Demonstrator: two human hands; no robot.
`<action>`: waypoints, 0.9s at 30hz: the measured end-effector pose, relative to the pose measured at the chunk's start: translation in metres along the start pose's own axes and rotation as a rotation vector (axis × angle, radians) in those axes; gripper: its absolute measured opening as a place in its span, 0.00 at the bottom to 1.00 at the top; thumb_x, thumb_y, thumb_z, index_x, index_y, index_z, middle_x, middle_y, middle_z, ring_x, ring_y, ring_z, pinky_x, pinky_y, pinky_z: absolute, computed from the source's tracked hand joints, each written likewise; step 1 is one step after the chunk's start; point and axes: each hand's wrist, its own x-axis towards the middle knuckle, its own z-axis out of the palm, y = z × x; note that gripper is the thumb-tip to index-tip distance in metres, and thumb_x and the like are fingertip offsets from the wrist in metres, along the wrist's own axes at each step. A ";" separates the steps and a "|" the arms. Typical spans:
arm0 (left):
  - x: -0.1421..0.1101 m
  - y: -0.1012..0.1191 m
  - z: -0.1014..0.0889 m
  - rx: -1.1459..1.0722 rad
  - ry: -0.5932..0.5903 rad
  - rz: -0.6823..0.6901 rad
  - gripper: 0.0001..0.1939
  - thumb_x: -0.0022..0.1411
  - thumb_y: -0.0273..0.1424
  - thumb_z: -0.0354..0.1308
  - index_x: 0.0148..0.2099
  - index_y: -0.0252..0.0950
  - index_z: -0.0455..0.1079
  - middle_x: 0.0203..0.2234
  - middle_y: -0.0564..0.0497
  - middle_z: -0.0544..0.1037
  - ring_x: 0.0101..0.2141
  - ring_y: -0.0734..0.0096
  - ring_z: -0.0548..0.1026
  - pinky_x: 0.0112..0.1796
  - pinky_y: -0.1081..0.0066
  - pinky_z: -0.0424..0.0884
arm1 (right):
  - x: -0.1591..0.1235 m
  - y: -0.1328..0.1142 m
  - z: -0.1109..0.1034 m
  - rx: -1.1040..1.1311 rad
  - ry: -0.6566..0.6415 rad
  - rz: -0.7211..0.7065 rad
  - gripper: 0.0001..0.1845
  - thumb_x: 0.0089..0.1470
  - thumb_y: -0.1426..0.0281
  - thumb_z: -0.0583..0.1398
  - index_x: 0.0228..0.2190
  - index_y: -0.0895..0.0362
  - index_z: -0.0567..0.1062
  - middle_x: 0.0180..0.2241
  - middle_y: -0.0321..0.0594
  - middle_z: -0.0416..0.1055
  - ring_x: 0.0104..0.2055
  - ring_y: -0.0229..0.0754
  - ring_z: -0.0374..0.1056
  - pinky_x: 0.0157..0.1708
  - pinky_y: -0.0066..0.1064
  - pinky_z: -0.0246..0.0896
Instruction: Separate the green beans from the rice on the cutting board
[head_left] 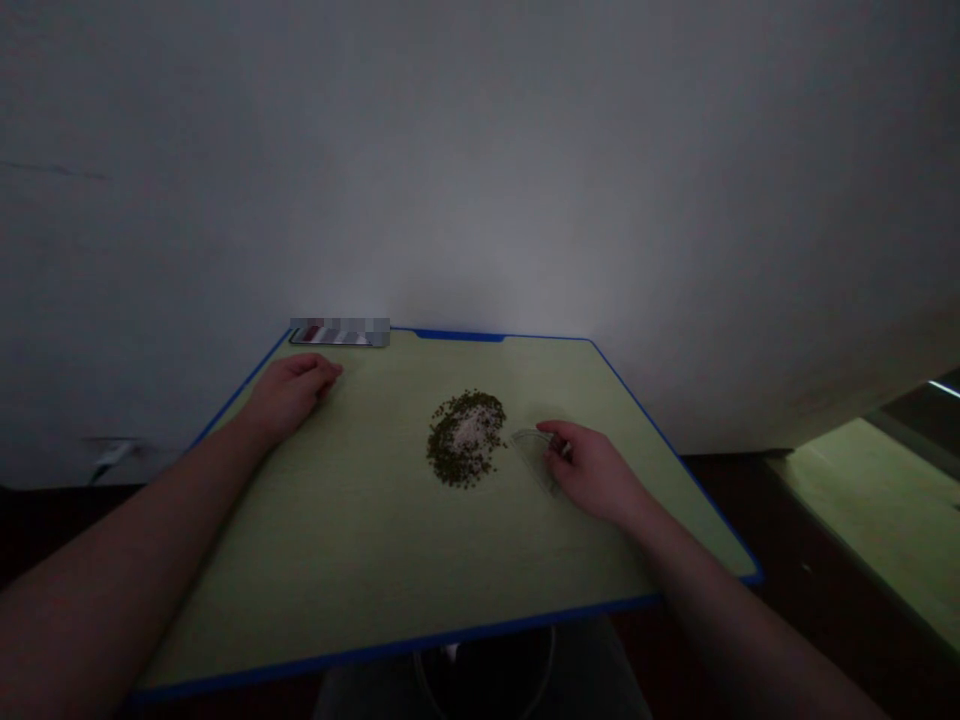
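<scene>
A heap of small dark green beans with pale, rice-like grains over its middle lies on the light green table. Just to its right, my right hand grips a clear plastic protractor between thumb and fingers. The protractor's curved edge faces the heap, close to its right side; part of it is hidden by my fingers. My left hand rests on the far left of the table, fingers curled in, with nothing visible in them.
A flat phone-like object, partly blurred, lies at the table's far left corner. Blue edging runs round the table, and a pale wall stands right behind it. Another light green surface is at the far right.
</scene>
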 end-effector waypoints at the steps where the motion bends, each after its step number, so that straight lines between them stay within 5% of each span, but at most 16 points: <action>1: 0.000 0.000 0.000 0.018 -0.002 0.005 0.16 0.53 0.41 0.56 0.22 0.36 0.60 0.13 0.59 0.59 0.16 0.78 0.57 0.20 0.73 0.52 | -0.001 0.003 -0.002 -0.007 0.006 0.014 0.21 0.52 0.74 0.55 0.48 0.60 0.72 0.31 0.42 0.74 0.27 0.39 0.67 0.29 0.30 0.59; 7: -0.002 0.005 0.000 0.013 -0.016 0.004 0.16 0.53 0.40 0.56 0.21 0.36 0.59 0.13 0.60 0.58 0.16 0.79 0.55 0.20 0.73 0.52 | -0.007 0.018 -0.012 0.002 0.029 0.093 0.20 0.53 0.74 0.55 0.48 0.61 0.72 0.31 0.42 0.73 0.26 0.38 0.66 0.28 0.30 0.59; 19: 0.000 0.002 0.001 -0.031 -0.014 -0.019 0.14 0.52 0.39 0.56 0.23 0.36 0.60 0.13 0.60 0.59 0.16 0.79 0.56 0.18 0.74 0.51 | 0.002 -0.005 0.000 0.043 -0.030 -0.065 0.22 0.51 0.76 0.55 0.48 0.61 0.73 0.34 0.44 0.75 0.34 0.42 0.69 0.34 0.31 0.61; 27: 0.001 0.001 0.000 0.004 -0.020 0.022 0.16 0.54 0.39 0.56 0.22 0.36 0.60 0.13 0.60 0.59 0.16 0.79 0.56 0.19 0.74 0.51 | -0.003 -0.009 -0.001 0.051 -0.067 -0.083 0.20 0.52 0.75 0.54 0.48 0.59 0.73 0.28 0.40 0.73 0.25 0.38 0.65 0.26 0.28 0.57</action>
